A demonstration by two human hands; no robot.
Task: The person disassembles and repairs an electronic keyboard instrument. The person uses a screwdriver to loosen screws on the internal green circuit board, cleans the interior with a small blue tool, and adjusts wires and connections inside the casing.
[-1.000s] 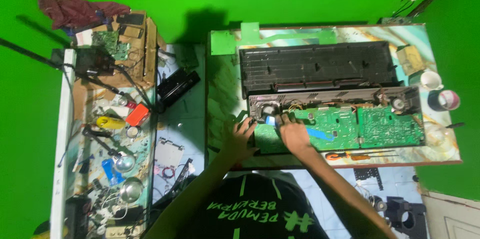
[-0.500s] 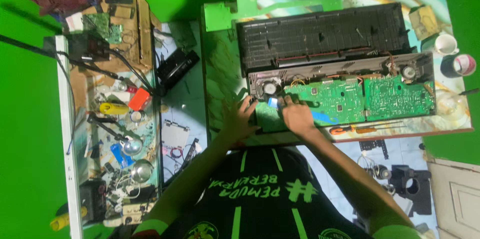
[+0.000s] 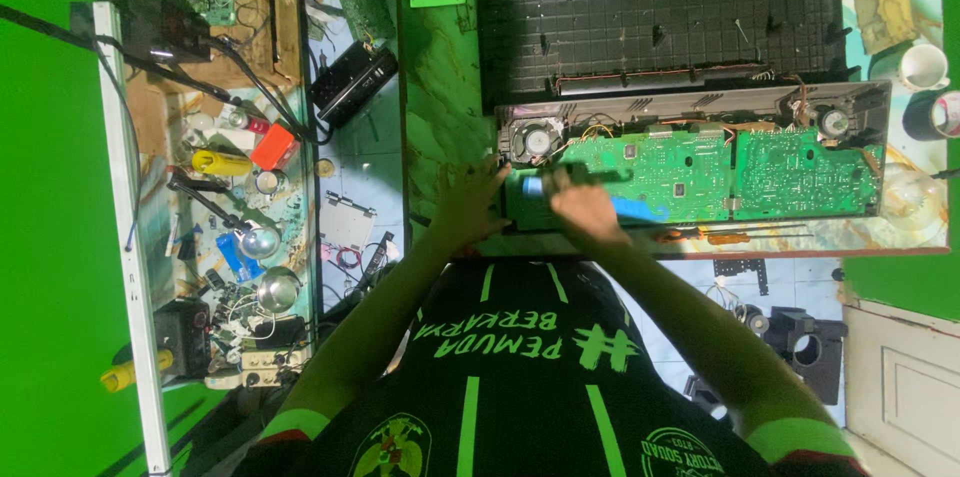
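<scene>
An opened electronic keyboard lies on the table, its black ribbed cover (image 3: 660, 32) folded back behind the base. In the base sit two green circuit boards (image 3: 690, 172) (image 3: 800, 172), with a round speaker (image 3: 538, 142) at the left end and another speaker (image 3: 830, 122) at the right. My left hand (image 3: 468, 205) rests with spread fingers on the casing's left end. My right hand (image 3: 582, 209) is blurred over the left circuit board, fingers curled near a small blue part (image 3: 533, 187) and something dark. I cannot make out what it grips.
Two screwdrivers (image 3: 735, 234) lie along the table's front edge. A white mug (image 3: 922, 65) and a tape roll (image 3: 940, 115) stand at the right. A black device (image 3: 350, 82) sits left of the table. The left shelf (image 3: 130, 237) is crowded with tools and parts.
The view has drifted, so the keyboard sits higher and further right. Both hands stay at the left end of the board. The right hand has shifted a little and is now blurred.
</scene>
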